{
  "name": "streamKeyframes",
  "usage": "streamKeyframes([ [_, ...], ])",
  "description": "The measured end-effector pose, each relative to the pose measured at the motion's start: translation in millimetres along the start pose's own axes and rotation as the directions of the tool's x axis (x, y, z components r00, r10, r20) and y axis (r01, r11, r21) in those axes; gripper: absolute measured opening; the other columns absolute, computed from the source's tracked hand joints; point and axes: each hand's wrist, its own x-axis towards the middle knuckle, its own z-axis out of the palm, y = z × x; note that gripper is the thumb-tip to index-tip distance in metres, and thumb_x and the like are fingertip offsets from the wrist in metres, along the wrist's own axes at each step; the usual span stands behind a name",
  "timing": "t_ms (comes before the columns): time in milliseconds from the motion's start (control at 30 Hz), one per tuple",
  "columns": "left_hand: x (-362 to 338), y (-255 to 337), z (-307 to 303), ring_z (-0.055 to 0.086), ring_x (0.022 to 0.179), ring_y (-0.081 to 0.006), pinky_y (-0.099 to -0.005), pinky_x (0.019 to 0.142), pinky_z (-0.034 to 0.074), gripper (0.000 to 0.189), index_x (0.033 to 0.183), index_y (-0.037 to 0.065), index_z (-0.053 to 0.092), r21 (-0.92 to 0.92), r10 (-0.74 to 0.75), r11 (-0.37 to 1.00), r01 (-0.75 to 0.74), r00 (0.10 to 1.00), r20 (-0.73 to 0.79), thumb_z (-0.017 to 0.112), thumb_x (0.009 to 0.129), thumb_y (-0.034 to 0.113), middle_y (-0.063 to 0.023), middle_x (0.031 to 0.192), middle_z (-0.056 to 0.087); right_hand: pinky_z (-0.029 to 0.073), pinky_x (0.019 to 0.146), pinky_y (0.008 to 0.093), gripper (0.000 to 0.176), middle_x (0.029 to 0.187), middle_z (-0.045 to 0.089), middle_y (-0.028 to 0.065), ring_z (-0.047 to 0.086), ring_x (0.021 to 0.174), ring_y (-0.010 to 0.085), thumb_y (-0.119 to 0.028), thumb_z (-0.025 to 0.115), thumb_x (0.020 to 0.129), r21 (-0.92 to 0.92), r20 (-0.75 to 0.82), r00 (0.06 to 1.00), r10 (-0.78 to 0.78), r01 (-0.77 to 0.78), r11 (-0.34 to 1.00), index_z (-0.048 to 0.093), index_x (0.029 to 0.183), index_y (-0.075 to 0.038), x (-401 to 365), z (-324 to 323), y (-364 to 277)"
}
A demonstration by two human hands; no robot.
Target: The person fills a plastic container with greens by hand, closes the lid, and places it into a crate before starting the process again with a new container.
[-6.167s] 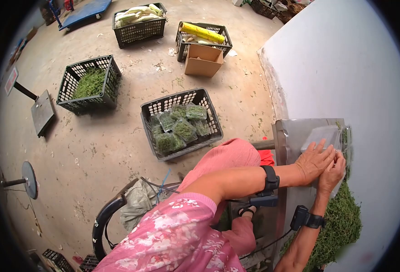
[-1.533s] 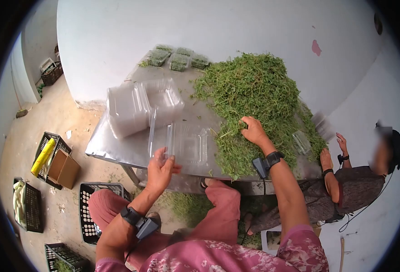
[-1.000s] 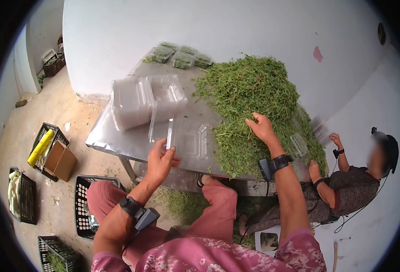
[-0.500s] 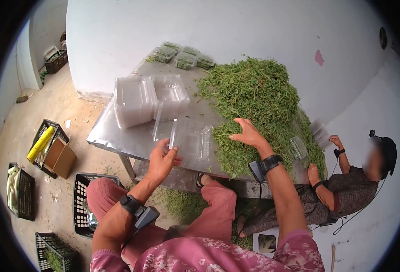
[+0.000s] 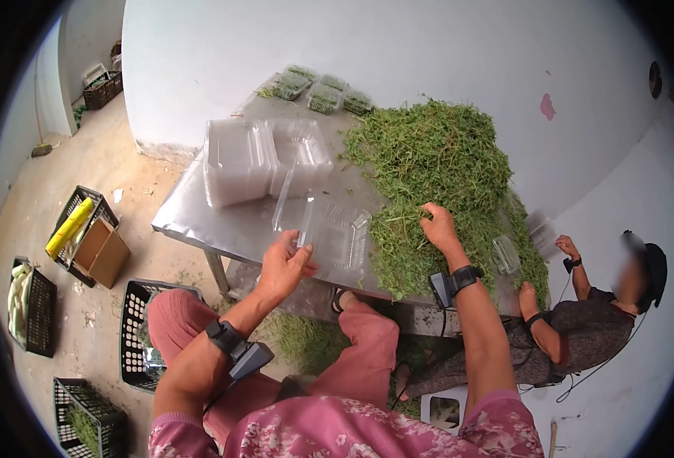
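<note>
My left hand pinches the near-left edge of an open clear plastic clamshell box, which lies on the metal table with its lid folded out to the left. No greens show inside the box. Over the heap of leafy green stems, my right hand has its fingers drawn together on some of the greens at the heap's near side. How much it grips is hidden by the fingers. A tall stack of clear plastic boxes stands just beyond the open one.
Several filled boxes sit at the table's far end. At the right, another person works by the heap, a clear box near their hand. Black crates stand on the floor to the left, one holding a cardboard box.
My right hand has gone from spread fingers to fingers closed in the greens, moving slightly right and away from me. My left hand stays at the box edge. The view has shifted slightly.
</note>
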Motion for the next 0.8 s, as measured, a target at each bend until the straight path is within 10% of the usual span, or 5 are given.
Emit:
streamKeyframes([
  [233,-3,2,6,0.072,0.073,-0.0230,-0.0319,0.061,0.059,0.043,0.129,-0.010,0.045,-0.019,0.017,1.000,-0.018,0.997,-0.071,0.061,0.097,0.014,-0.0188,0.093,0.068,0.050,0.067,0.0381,0.034,0.093,0.069,0.0114,0.063,0.074,0.0191,-0.005,0.064,0.087,0.196,-0.119,0.988,-0.103,0.124,0.973,0.065,0.121,-0.003,7,-16,-15],
  [267,-2,0,6,0.072,0.073,-0.0230,-0.0320,0.061,0.060,0.043,0.129,-0.010,0.045,-0.038,0.013,0.999,-0.016,0.998,-0.067,0.060,0.097,0.014,-0.0188,0.093,0.068,0.041,0.055,0.0302,0.030,0.077,0.061,0.0015,0.047,0.059,0.0084,-0.001,0.062,0.085,0.300,-0.179,0.975,-0.133,0.183,0.936,0.067,0.114,-0.002,6,-16,-18],
  [600,0,-2,5,0.072,0.074,-0.0230,-0.0319,0.062,0.060,0.042,0.129,-0.010,0.046,-0.015,0.027,0.999,-0.028,0.998,-0.053,0.060,0.097,0.014,-0.0187,0.093,0.068,0.040,0.058,0.0193,0.027,0.085,0.059,-0.0048,0.049,0.069,0.0017,0.006,0.062,0.088,0.847,-0.129,0.985,-0.111,0.168,0.504,0.064,0.114,-0.001,-32,-23,-95],
  [800,-2,1,4,0.072,0.073,-0.0218,-0.0310,0.062,0.059,0.045,0.130,-0.012,0.046,0.014,0.026,1.000,-0.025,0.998,-0.064,0.060,0.097,0.014,-0.0176,0.088,0.069,0.041,0.061,0.0189,0.021,0.088,0.059,-0.0056,0.049,0.072,0.0011,0.004,0.066,0.089,0.819,0.007,0.980,-0.199,0.109,0.563,0.065,0.109,-0.002,-41,12,-101],
])
